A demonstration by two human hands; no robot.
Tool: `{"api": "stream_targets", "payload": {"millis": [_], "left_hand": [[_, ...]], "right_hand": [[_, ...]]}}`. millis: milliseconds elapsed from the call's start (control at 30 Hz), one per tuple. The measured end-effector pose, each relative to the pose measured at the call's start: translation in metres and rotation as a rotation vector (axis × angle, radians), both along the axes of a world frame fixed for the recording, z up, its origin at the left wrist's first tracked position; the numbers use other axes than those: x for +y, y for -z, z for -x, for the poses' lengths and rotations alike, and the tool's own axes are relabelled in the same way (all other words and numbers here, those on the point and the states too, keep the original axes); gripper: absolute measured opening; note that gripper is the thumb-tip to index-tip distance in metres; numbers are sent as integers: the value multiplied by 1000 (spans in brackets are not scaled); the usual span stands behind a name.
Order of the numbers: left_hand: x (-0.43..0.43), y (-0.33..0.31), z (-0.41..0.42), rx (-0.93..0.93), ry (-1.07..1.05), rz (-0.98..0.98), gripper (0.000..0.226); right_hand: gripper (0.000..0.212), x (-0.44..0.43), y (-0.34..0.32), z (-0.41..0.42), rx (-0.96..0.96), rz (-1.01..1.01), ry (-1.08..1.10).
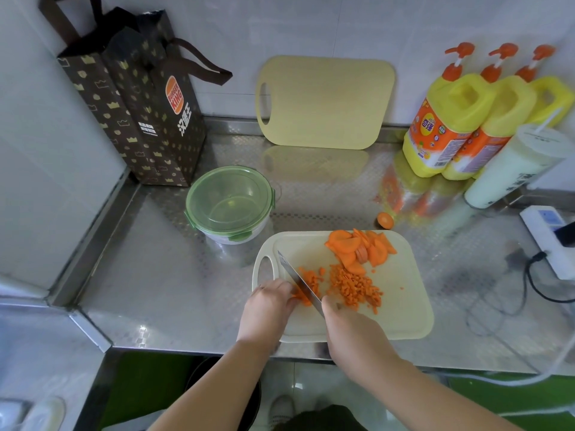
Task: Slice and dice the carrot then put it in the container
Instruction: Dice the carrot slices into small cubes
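Left hand (270,301): fingers (287,290) curled, tips bunched together and pressing down on a small batch of carrot strips (309,283) at the near-left of the cutting board (404,306).
Right hand (348,325): fingers clamped round the handle of the knife (300,283); handle hidden inside the grip. Blade runs diagonally away toward the board's handle hole, edge down in the strips, right beside the left fingertips.

On the board:
- diced carrot (354,289), loose heap just right of the blade
- carrot slices (361,247), overlapping stack at the far edge
- a few stray bits around the heap

Off the board: carrot end (385,219) on the steel worktop (174,275), just beyond the far edge.
Container (230,203): clear, green clip lid on, nothing visible inside, far-left of the board.

Against the back wall: second board (323,101) leaning upright, three yellow pump bottles (448,119), a lidded cup (516,166) with straw. Brown paper bag (146,104) in the left corner.
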State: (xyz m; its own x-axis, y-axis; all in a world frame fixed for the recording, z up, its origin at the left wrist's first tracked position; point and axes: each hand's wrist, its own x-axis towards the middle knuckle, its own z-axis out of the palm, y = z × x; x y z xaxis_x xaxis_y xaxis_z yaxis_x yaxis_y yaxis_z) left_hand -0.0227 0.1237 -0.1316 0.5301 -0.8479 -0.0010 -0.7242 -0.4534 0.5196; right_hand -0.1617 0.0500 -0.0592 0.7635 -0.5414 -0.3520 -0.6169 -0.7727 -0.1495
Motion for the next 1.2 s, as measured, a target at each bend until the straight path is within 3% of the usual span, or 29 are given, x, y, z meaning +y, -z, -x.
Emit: {"api": "stream_targets", "payload": {"millis": [333,533,633,833,1033,1200], "left_hand": [[-3,4,-5,-22,27,-84,18],[-2,-2,0,29,28,24,14],[1,-4,-1,36,-4,76,9],[5,-3,-5,8,-56,1,18],[0,-1,-3,-29,22,-9,22],[0,7,-4,-30,40,-14,8]], "right_hand": [[65,-2,16,-5,6,-21,24],[30,-15,9,-4,-148,-115,134],[37,-15,2,2,-167,-45,79],[69,-3,-6,5,-98,-20,34],[72,2,0,3,-31,-22,28],[63,3,1,-1,6,-39,18]]}}
